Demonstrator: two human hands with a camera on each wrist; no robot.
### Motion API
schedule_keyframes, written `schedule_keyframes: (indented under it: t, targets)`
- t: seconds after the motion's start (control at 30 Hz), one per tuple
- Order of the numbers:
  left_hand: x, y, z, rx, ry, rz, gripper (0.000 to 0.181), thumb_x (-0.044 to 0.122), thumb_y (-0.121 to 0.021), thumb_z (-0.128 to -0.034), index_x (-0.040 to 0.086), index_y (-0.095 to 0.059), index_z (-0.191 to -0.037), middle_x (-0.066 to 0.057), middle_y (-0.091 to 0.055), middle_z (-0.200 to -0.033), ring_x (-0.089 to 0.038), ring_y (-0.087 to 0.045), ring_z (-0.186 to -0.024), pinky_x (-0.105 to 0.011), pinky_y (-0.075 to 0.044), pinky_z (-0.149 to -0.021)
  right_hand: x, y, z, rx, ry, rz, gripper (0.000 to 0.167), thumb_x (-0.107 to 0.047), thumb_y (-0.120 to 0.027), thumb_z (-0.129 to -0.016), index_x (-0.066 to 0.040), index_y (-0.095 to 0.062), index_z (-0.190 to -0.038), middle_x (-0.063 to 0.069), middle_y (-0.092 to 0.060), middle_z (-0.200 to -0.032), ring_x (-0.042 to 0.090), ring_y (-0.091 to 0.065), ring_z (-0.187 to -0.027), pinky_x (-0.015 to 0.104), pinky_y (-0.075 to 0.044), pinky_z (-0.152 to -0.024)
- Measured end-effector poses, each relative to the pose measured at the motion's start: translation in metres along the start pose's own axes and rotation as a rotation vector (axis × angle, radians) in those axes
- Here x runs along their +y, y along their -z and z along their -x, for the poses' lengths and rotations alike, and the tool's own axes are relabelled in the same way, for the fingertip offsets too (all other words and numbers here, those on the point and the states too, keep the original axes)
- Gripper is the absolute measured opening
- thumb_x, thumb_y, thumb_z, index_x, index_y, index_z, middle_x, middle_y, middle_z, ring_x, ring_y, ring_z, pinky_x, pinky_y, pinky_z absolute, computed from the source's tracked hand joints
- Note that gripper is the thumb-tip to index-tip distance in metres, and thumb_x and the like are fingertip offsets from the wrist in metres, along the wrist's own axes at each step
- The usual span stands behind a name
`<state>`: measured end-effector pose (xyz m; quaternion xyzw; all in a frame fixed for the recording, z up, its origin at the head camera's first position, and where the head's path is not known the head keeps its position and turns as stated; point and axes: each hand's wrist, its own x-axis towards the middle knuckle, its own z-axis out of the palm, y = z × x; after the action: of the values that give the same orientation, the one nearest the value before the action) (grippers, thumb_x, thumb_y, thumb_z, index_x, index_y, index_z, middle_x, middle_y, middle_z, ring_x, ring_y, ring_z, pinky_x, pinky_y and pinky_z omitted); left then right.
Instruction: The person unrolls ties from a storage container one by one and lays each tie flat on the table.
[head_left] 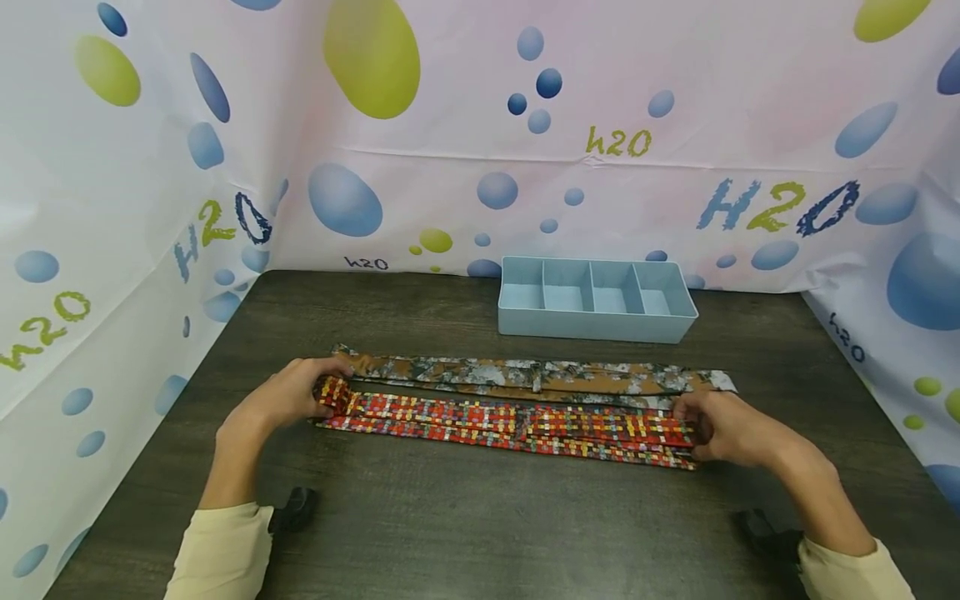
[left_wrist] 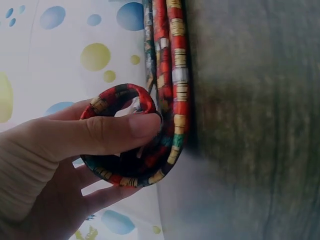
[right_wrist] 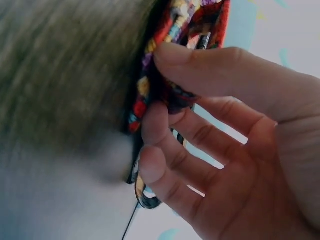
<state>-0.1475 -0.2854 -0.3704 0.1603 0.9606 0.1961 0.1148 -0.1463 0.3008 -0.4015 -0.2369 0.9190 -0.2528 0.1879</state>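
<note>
A long red checked necktie [head_left: 442, 412] lies folded in layers across the dark table. At its left end my left hand [head_left: 281, 393] holds a curled loop of the fabric; the left wrist view shows the thumb inside this loop [left_wrist: 127, 182] and fingers behind it. The opposite end is between the thumb and fingers of my right hand [head_left: 727, 423]. In the right wrist view, that thumb lies over the red fabric [right_wrist: 142, 90] with curled fingers beneath. Just behind, a brown floral necktie [head_left: 480, 375] lies folded alongside, nearly parallel.
Toward the back of the dark table [head_left: 480, 517] stands a light blue box [head_left: 592, 325] with several compartments in a row. A white sheet [head_left: 450, 108] printed with coloured ovals rises behind the table and along its sides.
</note>
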Motion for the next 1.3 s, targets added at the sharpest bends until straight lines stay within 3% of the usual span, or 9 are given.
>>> schedule_keyframes:
  t: [0.13, 0.27, 0.43, 0.57, 0.8, 0.93, 1.1, 1.3]
  targets:
    - [0.003, 0.004, 0.004, 0.036, -0.038, -0.009, 0.056, -0.008, -0.086, -0.0773, -0.003, -0.067, -0.129, -0.027, -0.068, -0.125, -0.047, -0.064, -0.113, -0.060, -0.056, -0.090, 0.001, 0.009, 0.009, 0.023, 0.021, 0.009, 0.036, 0.004, -0.084, -0.078, 0.002, -0.065, -0.109, -0.003, -0.059, -0.088, 0.004, -0.050, -0.070, 0.030, -0.046, -0.059]
    - [0.008, 0.009, 0.006, 0.053, -0.037, 0.007, 0.056, -0.009, -0.085, -0.0773, -0.001, -0.067, -0.130, -0.025, -0.067, -0.128, -0.047, -0.063, -0.117, -0.063, -0.053, -0.094, 0.002, 0.023, 0.023, 0.083, 0.022, 0.049, 0.034, 0.004, -0.083, -0.079, 0.001, -0.067, -0.109, -0.005, -0.060, -0.085, 0.001, -0.049, -0.069, 0.029, -0.045, -0.059]
    - [0.016, 0.010, 0.003, 0.047, -0.082, 0.030, 0.057, -0.006, -0.086, -0.0777, -0.005, -0.065, -0.131, -0.025, -0.067, -0.128, -0.047, -0.062, -0.119, -0.063, -0.052, -0.096, 0.007, 0.039, 0.039, 0.136, -0.032, 0.085, 0.036, 0.006, -0.082, -0.079, 0.005, -0.066, -0.110, -0.002, -0.064, -0.086, 0.000, -0.052, -0.070, 0.029, -0.048, -0.058]
    - [0.021, 0.005, -0.001, 0.050, -0.140, 0.045, 0.058, -0.003, -0.088, -0.0769, -0.007, -0.065, -0.130, -0.025, -0.068, -0.127, -0.045, -0.064, -0.116, -0.061, -0.053, -0.095, 0.017, 0.043, 0.042, 0.125, -0.075, 0.107, 0.035, 0.003, -0.084, -0.078, 0.003, -0.067, -0.108, -0.003, -0.063, -0.084, 0.000, -0.053, -0.070, 0.029, -0.048, -0.059]
    - [0.018, -0.004, -0.006, 0.046, -0.175, 0.056, 0.056, -0.005, -0.087, -0.0779, -0.006, -0.065, -0.129, -0.024, -0.067, -0.127, -0.045, -0.064, -0.116, -0.059, -0.054, -0.094, 0.031, 0.033, 0.031, 0.036, -0.142, 0.085, 0.032, 0.003, -0.086, -0.075, 0.001, -0.067, -0.101, -0.002, -0.064, -0.085, 0.008, -0.056, -0.070, 0.032, -0.049, -0.059]
    - [0.009, 0.000, -0.001, 0.080, -0.157, 0.087, 0.056, -0.007, -0.085, -0.0790, -0.005, -0.064, -0.131, -0.022, -0.068, -0.124, -0.042, -0.064, -0.112, -0.059, -0.054, -0.092, 0.034, 0.029, 0.028, 0.009, -0.162, 0.060, 0.031, 0.005, -0.085, -0.075, 0.002, -0.065, -0.099, 0.000, -0.063, -0.084, 0.015, -0.055, -0.071, 0.034, -0.048, -0.059]
    - [-0.006, 0.009, 0.009, 0.111, -0.085, 0.101, 0.061, -0.006, -0.086, -0.0783, -0.002, -0.063, -0.134, -0.023, -0.067, -0.124, -0.043, -0.064, -0.112, -0.062, -0.054, -0.091, 0.036, 0.028, 0.026, -0.017, -0.198, 0.044, 0.031, 0.006, -0.085, -0.075, 0.002, -0.065, -0.099, 0.002, -0.064, -0.088, 0.018, -0.058, -0.074, 0.036, -0.050, -0.062]
    - [-0.020, 0.011, 0.015, 0.073, -0.008, 0.083, 0.068, 0.002, -0.091, -0.0750, -0.005, -0.061, -0.135, -0.022, -0.067, -0.117, -0.043, -0.063, -0.109, -0.062, -0.053, -0.089, 0.037, 0.028, 0.023, -0.032, -0.209, 0.036, 0.031, 0.006, -0.085, -0.075, 0.003, -0.065, -0.099, 0.005, -0.065, -0.091, 0.019, -0.061, -0.076, 0.039, -0.053, -0.064]
